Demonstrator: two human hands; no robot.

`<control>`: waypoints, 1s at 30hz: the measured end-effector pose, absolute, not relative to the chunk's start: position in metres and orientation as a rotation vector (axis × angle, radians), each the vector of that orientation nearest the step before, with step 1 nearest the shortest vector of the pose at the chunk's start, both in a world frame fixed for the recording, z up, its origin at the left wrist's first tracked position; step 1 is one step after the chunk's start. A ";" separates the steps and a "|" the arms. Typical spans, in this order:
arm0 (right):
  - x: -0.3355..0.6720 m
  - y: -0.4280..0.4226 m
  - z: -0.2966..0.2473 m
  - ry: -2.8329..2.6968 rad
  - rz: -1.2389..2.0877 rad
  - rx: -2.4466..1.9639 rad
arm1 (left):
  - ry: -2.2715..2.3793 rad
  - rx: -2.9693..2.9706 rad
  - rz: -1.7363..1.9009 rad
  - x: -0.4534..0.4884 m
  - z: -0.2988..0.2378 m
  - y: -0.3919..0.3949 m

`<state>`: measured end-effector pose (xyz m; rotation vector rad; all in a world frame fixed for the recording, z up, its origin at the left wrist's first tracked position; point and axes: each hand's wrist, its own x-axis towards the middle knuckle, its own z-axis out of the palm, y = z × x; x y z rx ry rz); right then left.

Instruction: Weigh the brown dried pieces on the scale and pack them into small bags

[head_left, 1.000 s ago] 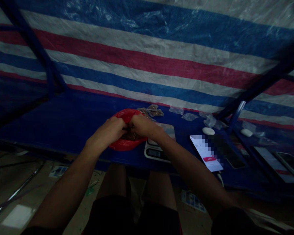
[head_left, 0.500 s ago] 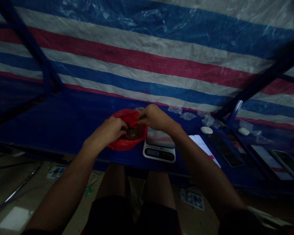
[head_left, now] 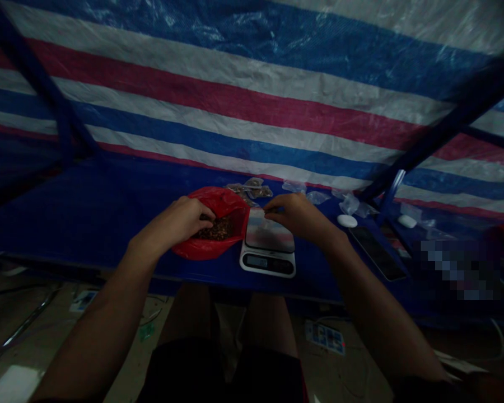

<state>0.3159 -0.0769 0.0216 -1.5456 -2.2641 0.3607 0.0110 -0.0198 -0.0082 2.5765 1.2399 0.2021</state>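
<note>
A red plastic bag (head_left: 201, 250) lies open on the blue table, with small brown pieces (head_left: 220, 228) inside it. My left hand (head_left: 189, 218) reaches into its mouth from the left, fingers curled together at the brown pieces; what they pinch is hidden. To the right of the bag stands a white digital kitchen scale (head_left: 267, 266) with a shiny plate and a lit display. Over that plate's right side is my right hand (head_left: 298, 215), thumb and fingers pinched together. Anything between these fingertips is too dark and small to make out.
Small clear bags with brown contents (head_left: 256, 188) lie behind the scale. Crumpled clear bags (head_left: 350, 204), a white rounded case (head_left: 347, 220) and a dark phone (head_left: 378, 253) are to the right. Blue posts (head_left: 73, 131) and a striped tarp (head_left: 252, 101) bound the table.
My right hand has moved right, from the bag's far rim to above the scale, uncovering the filled clear bags. My left hand stays at the bag. The white phone is no longer visible.
</note>
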 end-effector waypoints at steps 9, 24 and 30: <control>0.318 -0.073 0.022 -2.373 0.332 -1.538 | 1.247 2.557 0.204 0.012 -0.008 -0.024; 0.319 -0.071 0.025 -2.282 0.430 -1.491 | 1.188 2.531 0.220 0.014 -0.006 -0.024; 0.329 -0.064 0.026 -2.025 0.417 -1.407 | 1.105 2.545 0.198 0.028 0.015 -0.026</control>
